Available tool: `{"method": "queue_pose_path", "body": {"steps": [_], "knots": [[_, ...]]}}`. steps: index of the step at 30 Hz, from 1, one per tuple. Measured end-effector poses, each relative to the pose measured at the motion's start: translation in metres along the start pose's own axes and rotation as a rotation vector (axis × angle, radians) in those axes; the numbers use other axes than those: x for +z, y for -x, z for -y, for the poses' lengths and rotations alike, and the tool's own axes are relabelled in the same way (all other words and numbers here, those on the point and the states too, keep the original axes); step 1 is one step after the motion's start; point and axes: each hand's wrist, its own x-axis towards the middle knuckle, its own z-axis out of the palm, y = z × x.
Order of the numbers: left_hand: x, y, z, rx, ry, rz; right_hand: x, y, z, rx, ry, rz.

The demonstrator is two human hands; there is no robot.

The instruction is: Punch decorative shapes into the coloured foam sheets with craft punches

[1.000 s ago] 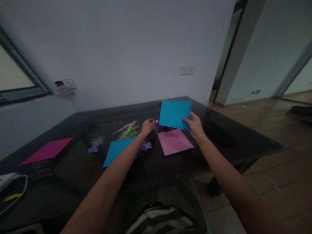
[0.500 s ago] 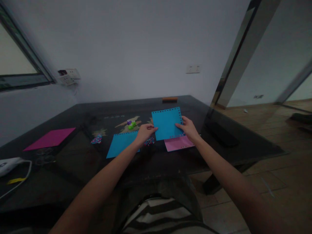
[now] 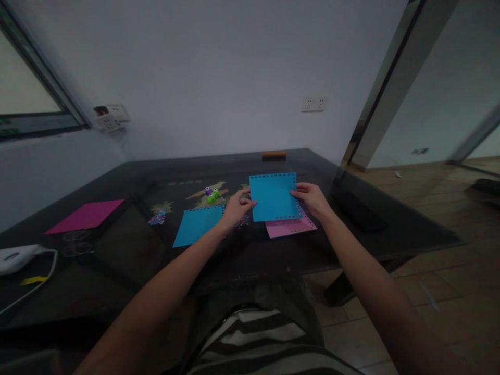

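A blue sheet of paper [image 3: 274, 197] with small holes punched along its top, right and bottom edges is held up above the table. My left hand [image 3: 237, 207] pinches its left edge, and my right hand [image 3: 311, 198] grips the right edge between thumb and fingers. Below it lies a pink sheet [image 3: 291, 227], partly covered, with holes near its margin. Left of my left hand, a second blue sheet [image 3: 198, 225] with holes along its top rests on the table. A small pile of coloured bits [image 3: 242, 221] sits between the sheets, partly hidden by my left hand.
The dark table [image 3: 133, 281] carries green and purple googly-eyed punches [image 3: 213, 195], another coloured pile [image 3: 157, 217], a magenta sheet [image 3: 86, 216], clear round containers [image 3: 78, 243] and a white device with a cable [image 3: 17, 259]. A black slab [image 3: 359, 212] lies right, a brown block [image 3: 274, 155] at the back.
The held blue sheet has shifted slightly right and turned more level. My right hand has moved to the right with its edge, and the view has tilted slightly.
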Motion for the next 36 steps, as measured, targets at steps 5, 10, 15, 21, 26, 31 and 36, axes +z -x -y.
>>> {"method": "queue_pose_path", "body": {"steps": [5, 10, 15, 21, 26, 31, 36], "knots": [[0.002, -0.002, 0.003, 0.100, -0.075, -0.034, -0.018, -0.004, 0.002, 0.089, 0.085, 0.061], [0.005, 0.001, 0.008, 0.350, -0.461, -0.081, -0.041, -0.006, 0.009, 0.244, 0.271, 0.082], [0.016, 0.014, 0.013, 0.479, -0.655, 0.103, -0.048, -0.007, 0.008, 0.317, 0.404, 0.145], [0.026, 0.022, 0.018, 0.499, -0.809, 0.231, -0.046, -0.008, 0.003, 0.328, 0.505, 0.194], [0.026, 0.025, 0.016, 0.445, -0.925, 0.244, -0.044, -0.008, 0.000, 0.354, 0.544, 0.204], [0.026, 0.029, 0.014, 0.395, -0.994, 0.279, -0.042, -0.008, -0.001, 0.342, 0.555, 0.217], [0.027, 0.030, 0.012, 0.372, -1.053, 0.348, -0.040, -0.007, 0.000, 0.336, 0.587, 0.226]]}}
